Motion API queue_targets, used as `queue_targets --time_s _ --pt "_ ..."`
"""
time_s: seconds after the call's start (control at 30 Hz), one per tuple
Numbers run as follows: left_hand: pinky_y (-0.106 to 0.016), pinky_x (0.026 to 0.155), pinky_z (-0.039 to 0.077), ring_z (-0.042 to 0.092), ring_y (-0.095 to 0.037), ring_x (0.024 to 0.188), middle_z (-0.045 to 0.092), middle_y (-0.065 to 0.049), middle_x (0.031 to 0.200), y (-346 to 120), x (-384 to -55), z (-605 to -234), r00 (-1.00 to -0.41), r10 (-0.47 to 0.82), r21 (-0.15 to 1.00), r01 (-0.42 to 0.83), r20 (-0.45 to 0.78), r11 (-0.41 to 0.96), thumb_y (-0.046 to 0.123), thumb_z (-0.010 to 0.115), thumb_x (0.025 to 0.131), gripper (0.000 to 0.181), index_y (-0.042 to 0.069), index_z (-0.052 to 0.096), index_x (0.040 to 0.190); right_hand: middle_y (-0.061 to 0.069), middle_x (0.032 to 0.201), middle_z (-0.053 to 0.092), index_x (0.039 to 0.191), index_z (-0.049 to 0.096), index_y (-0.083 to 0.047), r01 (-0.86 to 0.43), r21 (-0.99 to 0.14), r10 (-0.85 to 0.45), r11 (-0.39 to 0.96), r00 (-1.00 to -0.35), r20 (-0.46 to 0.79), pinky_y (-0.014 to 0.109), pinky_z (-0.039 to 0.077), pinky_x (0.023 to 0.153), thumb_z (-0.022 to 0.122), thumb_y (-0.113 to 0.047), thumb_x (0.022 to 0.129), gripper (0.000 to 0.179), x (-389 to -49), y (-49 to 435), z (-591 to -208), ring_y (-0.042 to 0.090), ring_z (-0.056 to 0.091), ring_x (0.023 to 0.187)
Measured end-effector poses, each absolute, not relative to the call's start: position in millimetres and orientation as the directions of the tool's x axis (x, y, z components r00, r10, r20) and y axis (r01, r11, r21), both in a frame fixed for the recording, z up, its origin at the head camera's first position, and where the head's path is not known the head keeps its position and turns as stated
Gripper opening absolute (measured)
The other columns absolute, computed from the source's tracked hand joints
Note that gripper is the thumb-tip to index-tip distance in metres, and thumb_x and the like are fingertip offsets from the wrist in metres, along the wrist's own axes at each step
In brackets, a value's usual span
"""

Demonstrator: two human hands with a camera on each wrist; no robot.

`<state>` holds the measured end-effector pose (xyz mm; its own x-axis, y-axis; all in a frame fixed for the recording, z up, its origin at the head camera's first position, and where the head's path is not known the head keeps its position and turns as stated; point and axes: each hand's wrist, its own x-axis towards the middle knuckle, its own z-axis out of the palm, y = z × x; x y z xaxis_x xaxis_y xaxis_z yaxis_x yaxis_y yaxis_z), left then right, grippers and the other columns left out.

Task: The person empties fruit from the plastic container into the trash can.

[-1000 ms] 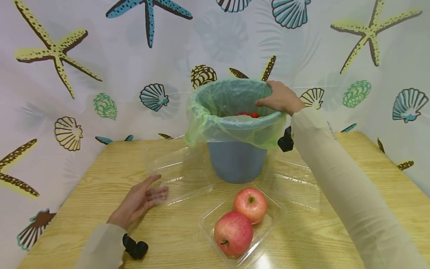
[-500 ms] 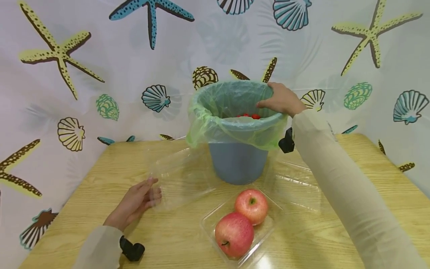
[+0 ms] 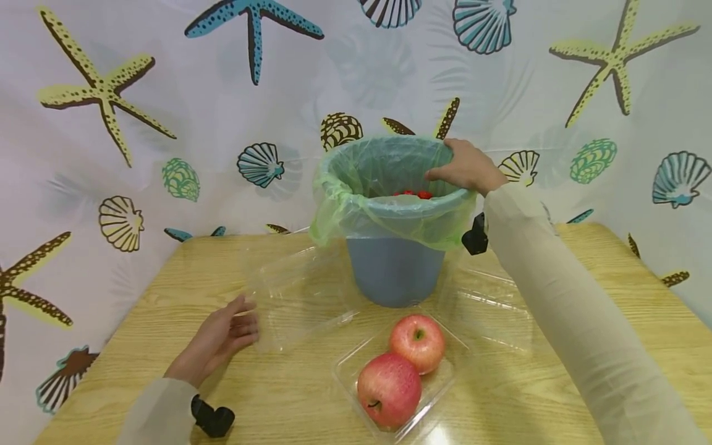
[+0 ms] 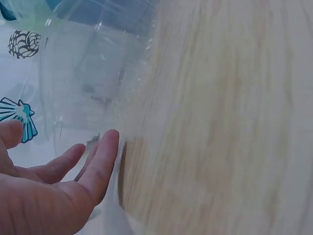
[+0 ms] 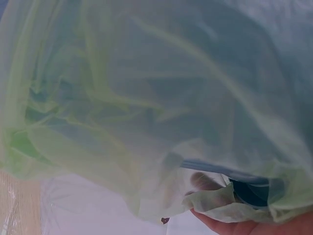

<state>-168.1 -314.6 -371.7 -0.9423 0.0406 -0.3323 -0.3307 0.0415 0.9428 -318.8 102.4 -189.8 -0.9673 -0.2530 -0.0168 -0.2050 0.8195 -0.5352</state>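
A blue bucket (image 3: 396, 272), lined with a thin green plastic bag (image 3: 345, 210), stands at the back of the table. Its far right rim is gripped by my right hand (image 3: 473, 165), thumb on the inside and the other fingers over the outer side. Small red things (image 3: 417, 194) show inside, mostly hidden by the front rim. My left hand (image 3: 219, 340) has loosely bent fingers and holds nothing. Just beyond its fingertips lies a clear plastic container (image 3: 306, 296), seen also in the left wrist view as a see-through container (image 4: 88, 73).
Two red apples (image 3: 389, 390) sit in a clear plastic tray (image 3: 350, 364) in front of the bucket. Another clear container (image 3: 495, 303) is at the right, partly behind my right sleeve (image 3: 556, 284). A shell-printed curtain (image 3: 211, 123) hangs behind the wooden table (image 3: 289, 402).
My left hand has drawn back to the left, away from the clear container. My right hand keeps its grip on the bucket rim. The head view has shifted slightly.
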Motion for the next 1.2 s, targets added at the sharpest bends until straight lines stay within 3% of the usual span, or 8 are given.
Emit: queue_targets --time_s 0.1,0.23,0.33,0.47,0.57,0.8,1.0,1.2 --pt "-0.024 0.086 0.053 0.058 -0.007 0.093 0.049 -0.005 0.118 -319.5 -166.8 -367.9 -0.944 0.051 0.945 -0.322 -0.325 0.056 0.054 0.034 0.098 0.079 -0.004 0.016 0.149 0.016 0.16 0.007 0.154 0.007 -0.006 -0.21 -0.534 -0.256 0.819 -0.967 -0.012 0.054 0.021 0.115 0.056 -0.037 0.092 0.084 -318.8 103.9 -189.1 0.037 0.013 0.146" --pt "-0.025 0.089 0.052 0.058 -0.006 0.099 0.036 -0.021 0.139 -324.9 -167.4 -359.6 -0.95 0.048 0.948 -0.304 -0.31 0.092 0.055 0.03 0.098 0.081 -0.005 0.013 0.15 0.016 0.16 0.008 0.154 0.008 -0.006 -0.21 -0.541 -0.255 0.814 -0.967 -0.008 0.054 0.021 0.115 0.056 -0.036 0.092 0.084 -318.0 104.2 -189.0 0.038 0.014 0.145" --pt "-0.026 0.091 0.052 0.059 -0.006 0.099 0.031 -0.024 0.144 -327.2 -167.9 -353.6 -0.953 0.048 0.95 -0.294 -0.3 0.104 0.055 0.03 0.098 0.081 -0.006 0.013 0.149 0.016 0.16 0.008 0.154 0.008 -0.007 -0.202 -0.549 -0.251 0.811 -0.968 -0.014 0.054 0.021 0.115 0.056 -0.036 0.093 0.083 -317.4 103.6 -189.7 0.037 0.013 0.146" --pt "-0.026 0.089 0.053 0.061 -0.005 0.097 0.046 -0.013 0.13 -330.0 -168.1 -347.0 -0.956 0.04 0.953 -0.287 -0.292 0.097 0.052 0.031 0.099 0.078 -0.006 0.015 0.149 0.015 0.16 0.007 0.154 0.007 -0.007 -0.203 -0.552 -0.256 0.808 -0.967 -0.018 0.054 0.021 0.115 0.055 -0.036 0.093 0.083 -316.9 102.7 -190.1 0.037 0.012 0.146" --pt "-0.024 0.087 0.053 0.061 -0.003 0.094 0.049 -0.003 0.12 -331.6 -168.1 -341.6 -0.963 0.028 0.958 -0.265 -0.269 0.107 0.05 0.03 0.1 0.075 -0.006 0.017 0.148 0.015 0.16 0.007 0.154 0.007 -0.007 -0.21 -0.547 -0.259 0.81 -0.966 -0.013 0.054 0.021 0.115 0.055 -0.037 0.093 0.083 -316.3 102.3 -189.2 0.037 0.012 0.146" --pt "-0.021 0.083 0.054 0.06 0.0 0.09 0.048 -0.001 0.117 -330.4 -166.1 -327.0 -0.98 -0.006 0.961 -0.195 -0.197 0.196 0.049 0.028 0.101 0.07 -0.006 0.024 0.144 0.016 0.16 0.007 0.154 0.007 -0.006 -0.199 -0.547 -0.249 0.813 -0.968 -0.02 0.054 0.022 0.115 0.055 -0.037 0.093 0.084 -316.6 102.3 -188.5 0.037 0.013 0.146" --pt "-0.019 0.077 0.054 0.06 0.0 0.085 0.053 0.006 0.104 -325.6 -161.1 -317.2 -0.989 -0.025 0.941 -0.148 -0.147 0.303 0.045 0.024 0.103 0.063 -0.006 0.028 0.14 0.015 0.16 0.007 0.154 0.006 -0.007 -0.194 -0.556 -0.248 0.808 -0.969 -0.022 0.055 0.022 0.114 0.055 -0.037 0.093 0.084 -317.7 101.5 -190.1 0.037 0.013 0.146" --pt "-0.02 0.077 0.054 0.061 -0.004 0.085 0.055 0.006 0.1 -314.5 -156.6 -313.8 -0.985 0.015 0.955 -0.165 -0.174 0.244 0.042 0.025 0.104 0.058 -0.006 0.031 0.136 0.014 0.16 0.006 0.154 0.006 -0.008 -0.192 -0.556 -0.245 0.809 -0.969 -0.022 0.054 0.022 0.114 0.056 -0.037 0.093 0.084 -316.3 100.8 -189.6 0.037 0.013 0.146"
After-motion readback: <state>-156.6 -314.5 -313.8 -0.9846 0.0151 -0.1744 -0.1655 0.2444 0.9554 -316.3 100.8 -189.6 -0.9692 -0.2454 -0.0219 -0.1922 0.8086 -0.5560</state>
